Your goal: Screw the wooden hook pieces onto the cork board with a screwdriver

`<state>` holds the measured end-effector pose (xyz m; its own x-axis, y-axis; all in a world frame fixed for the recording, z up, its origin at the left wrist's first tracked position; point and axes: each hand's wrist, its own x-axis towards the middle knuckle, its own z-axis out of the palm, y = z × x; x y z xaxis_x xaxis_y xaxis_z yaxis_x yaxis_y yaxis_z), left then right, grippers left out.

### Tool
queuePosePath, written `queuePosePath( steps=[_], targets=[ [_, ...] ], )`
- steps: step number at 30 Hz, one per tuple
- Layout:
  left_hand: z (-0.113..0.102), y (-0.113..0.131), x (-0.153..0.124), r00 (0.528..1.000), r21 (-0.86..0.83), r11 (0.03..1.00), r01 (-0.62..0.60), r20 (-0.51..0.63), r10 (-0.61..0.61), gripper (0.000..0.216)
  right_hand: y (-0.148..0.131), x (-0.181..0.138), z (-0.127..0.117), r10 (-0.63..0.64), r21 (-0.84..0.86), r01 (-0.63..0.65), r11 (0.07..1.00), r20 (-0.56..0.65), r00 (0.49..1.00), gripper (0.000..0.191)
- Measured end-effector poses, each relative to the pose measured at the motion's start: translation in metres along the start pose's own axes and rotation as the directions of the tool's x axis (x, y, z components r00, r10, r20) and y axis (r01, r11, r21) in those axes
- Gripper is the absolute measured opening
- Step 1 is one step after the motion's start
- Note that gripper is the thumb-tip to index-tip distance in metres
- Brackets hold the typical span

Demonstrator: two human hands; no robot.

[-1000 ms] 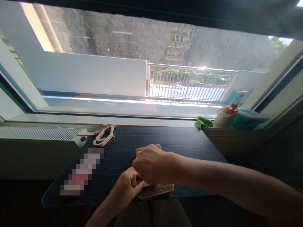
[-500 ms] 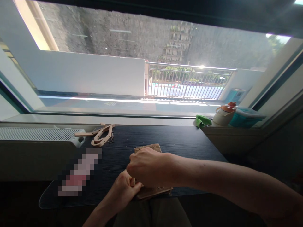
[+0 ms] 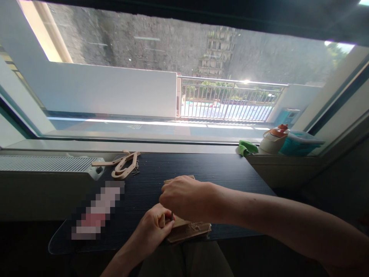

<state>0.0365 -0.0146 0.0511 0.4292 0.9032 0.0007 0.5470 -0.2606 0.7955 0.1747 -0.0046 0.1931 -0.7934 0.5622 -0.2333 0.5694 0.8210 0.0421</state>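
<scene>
Near the front edge of the dark table lies a brown board (image 3: pixel 188 231), its surface rough, with pale curled shavings (image 3: pixel 195 226) on it. My left hand (image 3: pixel 154 222) is closed at the board's left side, pinching a light wooden piece (image 3: pixel 162 221) whose end shows between thumb and fingers. Just above it my right hand (image 3: pixel 181 194) makes a fist, knuckles up, over the board. A thin dark metal shaft (image 3: pixel 172 215) runs down from under that fist to my left fingertips. The fist hides the tool's handle and most of the wooden piece.
Curved wooden parts (image 3: pixel 125 166) and several screws (image 3: pixel 136 170) lie at the table's (image 3: pixel 219 169) back left. A blurred pink-and-white item (image 3: pixel 96 211) is at the left. On the sill stand a green cloth (image 3: pixel 247 147), a cream bottle (image 3: pixel 273 141) and a teal box (image 3: pixel 300 144). A radiator (image 3: pixel 49 164) adjoins the left.
My right fist has shifted slightly right and turned, uncovering the thin shaft and more of the board with its shavings. My left hand has stayed nearly in place.
</scene>
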Motion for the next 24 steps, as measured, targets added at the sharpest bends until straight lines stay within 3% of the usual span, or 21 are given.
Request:
queuePosePath(
  steps=[4,9,12,17,24],
  targets=[
    [-0.001,0.001,0.000,1.000,-0.011,1.000,0.026,0.003,-0.026,0.020,-0.001,0.002,0.007,0.006,0.013,-0.006,1.000,-0.008,1.000,0.005],
    [0.000,-0.002,0.000,0.997,-0.006,0.997,0.081,0.019,-0.081,0.022,-0.006,0.001,-0.002,0.097,0.013,-0.098,0.995,0.033,0.995,0.007],
    [0.001,-0.004,0.001,0.997,0.006,0.997,0.080,0.009,-0.080,0.025,-0.005,0.000,-0.004,0.056,0.025,-0.056,0.998,0.027,0.998,0.009],
    [0.000,-0.001,0.001,0.999,0.006,0.999,0.033,-0.012,-0.033,0.021,-0.002,0.000,0.000,0.007,0.026,-0.008,1.000,0.044,0.999,0.007],
    [-0.003,0.006,0.001,1.000,-0.017,0.999,-0.029,-0.012,0.029,0.021,-0.004,0.001,-0.001,0.130,0.011,-0.132,0.991,0.112,0.985,0.008]
  ],
)
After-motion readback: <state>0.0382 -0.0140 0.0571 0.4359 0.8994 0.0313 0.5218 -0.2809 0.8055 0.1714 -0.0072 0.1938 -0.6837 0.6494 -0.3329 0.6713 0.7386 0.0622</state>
